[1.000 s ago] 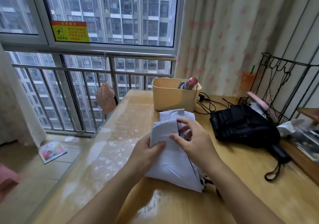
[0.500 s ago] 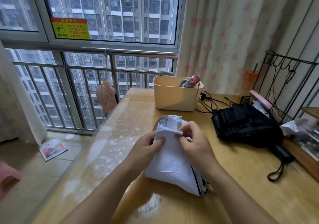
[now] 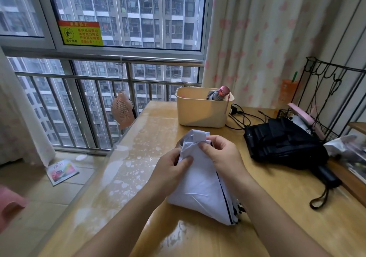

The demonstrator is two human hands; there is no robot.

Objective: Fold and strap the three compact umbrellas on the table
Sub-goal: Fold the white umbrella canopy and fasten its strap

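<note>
Barely shifted, both hands pinch white umbrella.

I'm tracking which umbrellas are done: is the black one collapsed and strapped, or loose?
Collapsed but loose. The black umbrella lies on the table, its canopy bulging in slack pleats; no strap shows around it.

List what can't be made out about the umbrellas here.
Head view only.
1. White umbrella: its strap is covered by the left hand, the right hand and fabric folds.
2. Pink-tipped umbrella: only its top clears the beige bin.
3. Black umbrella: whether it is strapped is lost in dark folds.
</note>
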